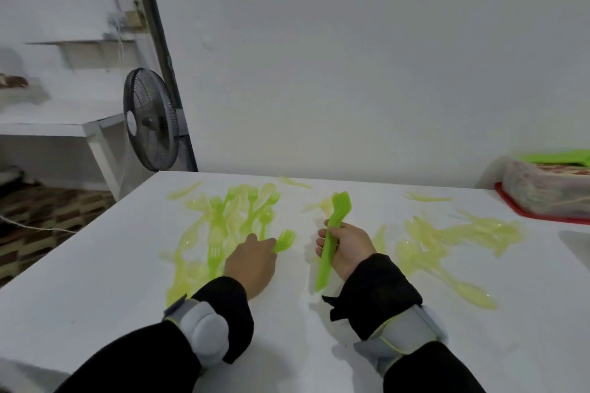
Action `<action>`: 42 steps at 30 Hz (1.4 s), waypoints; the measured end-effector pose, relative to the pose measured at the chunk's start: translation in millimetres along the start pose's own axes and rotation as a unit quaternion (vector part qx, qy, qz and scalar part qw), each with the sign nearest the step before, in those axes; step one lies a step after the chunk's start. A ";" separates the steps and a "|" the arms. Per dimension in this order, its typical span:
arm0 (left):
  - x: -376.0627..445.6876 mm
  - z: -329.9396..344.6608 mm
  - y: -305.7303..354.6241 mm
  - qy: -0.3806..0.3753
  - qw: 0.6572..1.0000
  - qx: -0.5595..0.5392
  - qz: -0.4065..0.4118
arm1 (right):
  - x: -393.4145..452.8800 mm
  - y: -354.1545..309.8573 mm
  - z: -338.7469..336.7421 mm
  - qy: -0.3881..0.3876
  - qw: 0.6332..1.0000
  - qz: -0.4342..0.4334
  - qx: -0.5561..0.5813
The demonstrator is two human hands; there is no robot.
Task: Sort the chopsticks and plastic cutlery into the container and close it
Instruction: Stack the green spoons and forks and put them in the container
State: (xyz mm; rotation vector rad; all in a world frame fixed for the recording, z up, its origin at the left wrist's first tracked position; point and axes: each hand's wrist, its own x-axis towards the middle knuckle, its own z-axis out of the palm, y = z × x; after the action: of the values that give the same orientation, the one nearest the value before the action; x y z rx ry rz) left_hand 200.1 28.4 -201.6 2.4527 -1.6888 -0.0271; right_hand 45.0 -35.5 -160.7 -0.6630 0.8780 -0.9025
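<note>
The white bench (95, 281) runs from your body to a far edge that meets the wall; its far left corner sits just in front of a black standing fan (151, 124), and the left edge slants toward you with patterned floor beyond it. The near half of the bench, around your forearms, carries nothing but your sleeves. A bare strip of bench also runs between the two cutlery scatters, and your hands work within it.

Your left hand (252, 260) lies knuckles up, low over the bench, fingers curled forward and pinching the handle of a single green fork (284, 241) at the right fringe of the left scatter of green forks (236, 217). Your right hand (346, 249) is raised, palm turned toward you, fingers wrapped round a stacked bundle of green forks (330, 239); the tines point to the far side and the handles slant down toward your wrist.

To the right lies a scatter of pale yellow cutlery (453, 242), partly blurred, so the pieces cannot be told apart. The container (542, 191) stands at the far right of the bench, on a red lid (523, 209), with green pieces showing at its top. It is well apart from both hands.
</note>
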 end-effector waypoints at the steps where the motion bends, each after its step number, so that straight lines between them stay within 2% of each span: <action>1: -3.4 0.8 2.9 0.009 0.999 0.038 0.006 | -1.5 1.9 0.6 0.002 1.000 0.000 -0.002; 3: -6.7 1.8 8.3 0.028 0.993 0.111 0.021 | -4.2 5.2 1.5 0.006 1.000 0.001 -0.006; 5: -5.5 1.1 11.5 0.030 0.993 0.110 0.018 | -5.0 7.7 1.4 0.010 1.000 0.004 -0.012; 6: -4.9 -0.6 12.8 0.032 0.997 0.070 0.014 | -5.8 8.9 1.3 0.010 1.000 0.004 -0.015; 8: -4.1 -9.2 19.3 0.050 0.995 -0.083 0.004 | -5.9 10.9 1.3 0.012 1.000 0.002 -0.020; 11: -10.8 -28.1 43.4 0.054 0.940 -0.337 0.004 | -5.6 15.7 4.3 0.017 0.999 -0.010 -0.032; 13: -16.1 -35.6 61.7 0.028 0.901 -0.433 0.011 | -5.2 19.3 7.4 0.013 0.998 -0.027 -0.047; 18: -12.6 -34.1 74.4 -0.058 0.891 -0.450 0.003 | -1.8 21.6 9.1 0.028 0.991 -0.056 -0.121; 20: -5.0 -36.8 68.1 -0.067 0.900 -0.430 0.013 | 0.2 22.0 8.5 0.032 0.992 -0.046 -0.114; 22: 2.9 -40.4 60.3 -0.099 0.882 -0.459 0.028 | 1.5 23.6 8.2 0.041 0.995 -0.033 -0.088; 23: 9.1 -38.0 54.9 -0.101 0.886 -0.452 0.028 | 2.0 24.5 7.9 0.040 0.997 -0.023 -0.069; 24: 14.7 -36.4 48.2 -0.082 0.918 -0.387 0.026 | 0.7 25.0 7.6 0.035 0.998 -0.014 -0.055; 25: 24.6 -32.1 38.4 -0.039 0.968 -0.249 0.024 | 1.5 25.5 8.7 0.034 0.998 -0.011 -0.047; 26: 31.2 -27.8 28.8 -0.006 0.996 -0.083 0.017 | 1.8 25.7 9.5 0.035 0.998 -0.011 -0.048; 27: 34.6 -25.4 21.4 0.001 0.999 0.048 0.014 | 2.3 25.6 9.9 0.034 0.998 -0.008 -0.050; 28: 35.3 -23.2 16.3 -0.008 0.993 0.118 0.007 | 1.8 25.0 9.9 0.029 0.998 -0.006 -0.052; 30: 38.4 -17.2 11.7 -0.014 0.990 0.138 0.010 | 3.5 25.0 12.4 0.027 0.998 -0.001 -0.052; 33: 39.3 -13.7 12.8 -0.003 0.998 0.063 0.019 | 5.9 24.9 16.0 0.024 0.999 0.011 -0.042; 35: 37.4 -17.9 17.1 0.002 0.998 -0.059 0.008 | 8.7 24.6 17.9 0.026 0.999 0.013 -0.036; 39: 33.9 -30.0 29.5 0.016 0.951 -0.310 0.001 | 17.6 23.3 27.5 0.050 0.998 0.002 -0.023; 42: 23.8 -40.4 38.8 0.043 0.931 -0.358 0.062 | 25.0 22.3 34.8 0.067 0.997 -0.014 -0.032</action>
State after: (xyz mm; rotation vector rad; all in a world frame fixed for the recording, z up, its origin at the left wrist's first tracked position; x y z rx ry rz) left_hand 177.1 -2.2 -154.3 1.7756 -1.4452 -0.4332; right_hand 91.8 -42.3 -170.4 -0.6770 1.0225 -0.9550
